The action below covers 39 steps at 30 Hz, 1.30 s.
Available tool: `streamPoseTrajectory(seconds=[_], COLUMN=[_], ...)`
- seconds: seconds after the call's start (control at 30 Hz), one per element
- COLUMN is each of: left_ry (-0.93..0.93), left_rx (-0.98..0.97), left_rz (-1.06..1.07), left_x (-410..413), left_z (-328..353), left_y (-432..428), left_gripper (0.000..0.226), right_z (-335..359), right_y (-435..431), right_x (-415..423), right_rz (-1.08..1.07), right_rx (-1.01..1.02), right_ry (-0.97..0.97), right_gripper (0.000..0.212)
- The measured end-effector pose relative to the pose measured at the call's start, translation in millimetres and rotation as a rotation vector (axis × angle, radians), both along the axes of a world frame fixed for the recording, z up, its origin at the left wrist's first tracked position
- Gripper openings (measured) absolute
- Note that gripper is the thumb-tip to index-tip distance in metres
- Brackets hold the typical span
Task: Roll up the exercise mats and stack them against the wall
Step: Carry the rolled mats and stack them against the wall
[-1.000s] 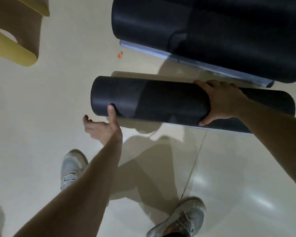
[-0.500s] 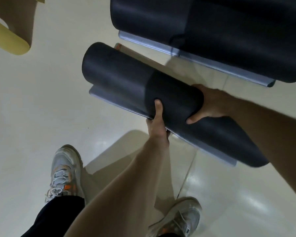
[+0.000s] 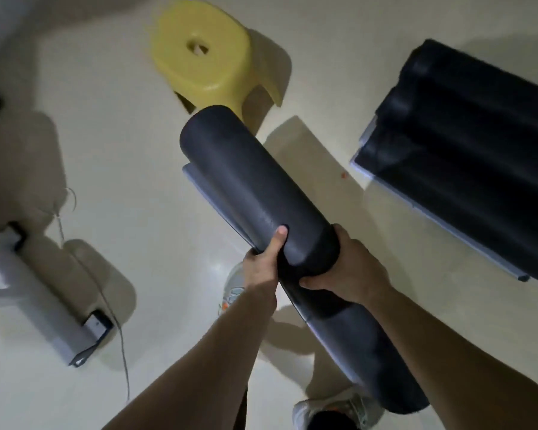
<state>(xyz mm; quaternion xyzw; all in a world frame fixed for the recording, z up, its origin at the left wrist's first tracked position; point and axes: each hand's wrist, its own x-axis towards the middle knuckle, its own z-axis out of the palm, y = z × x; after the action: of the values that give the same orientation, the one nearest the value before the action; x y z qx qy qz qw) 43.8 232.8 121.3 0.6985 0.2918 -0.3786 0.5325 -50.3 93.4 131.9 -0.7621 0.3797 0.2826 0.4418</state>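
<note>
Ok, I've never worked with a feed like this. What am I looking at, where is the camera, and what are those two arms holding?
There is no machine here: these are a person's bare arms. The single picture comes from a camera worn on their head, looking down, so you also see their shoes on the pale floor. The left hand and the right hand both grip a dark rolled mat near its middle. Its far end points towards a yellow stool, and its grey loose edge shows along its left side. To the right, more rolled mats lie together on the floor. At the left is a white frame with a thin cable; I cannot tell what it is.
</note>
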Motion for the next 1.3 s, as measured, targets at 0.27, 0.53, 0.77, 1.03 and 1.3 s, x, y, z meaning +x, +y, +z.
streamPoseTrajectory(seconds=[0.27,0.53,0.77,1.03,1.3], left_ry=[-0.03,-0.113,-0.181,-0.185,-0.134], left_rx=[-0.097,-0.147,-0.163,-0.111,-0.129], left_rz=[0.331,0.412,0.553,0.682,0.754], left_x=[184.8,406.9,581.5,769.7,951.3], left_z=[165.0,230.4,243.3,192.8,100.8], left_y=[75.0,140.7,167.4,197.0,245.3], left_gripper=[0.059,0.065,0.056,0.07,0.056], right_z=[170.0,261.8,269.1,219.5,140.6], right_y=[44.4,110.2,144.5,180.9,233.1], right_x=[262.5,528.3,724.4,923.8,1119.3], right_rz=[0.495,0.766,0.881,0.935,1.066], right_rx=[-0.172,-0.281,-0.294,-0.225,-0.195], right_ry=[-0.052,-0.068,-0.138,-0.152,-0.153], right_gripper=[0.131,0.137,0.137,0.119,0.124])
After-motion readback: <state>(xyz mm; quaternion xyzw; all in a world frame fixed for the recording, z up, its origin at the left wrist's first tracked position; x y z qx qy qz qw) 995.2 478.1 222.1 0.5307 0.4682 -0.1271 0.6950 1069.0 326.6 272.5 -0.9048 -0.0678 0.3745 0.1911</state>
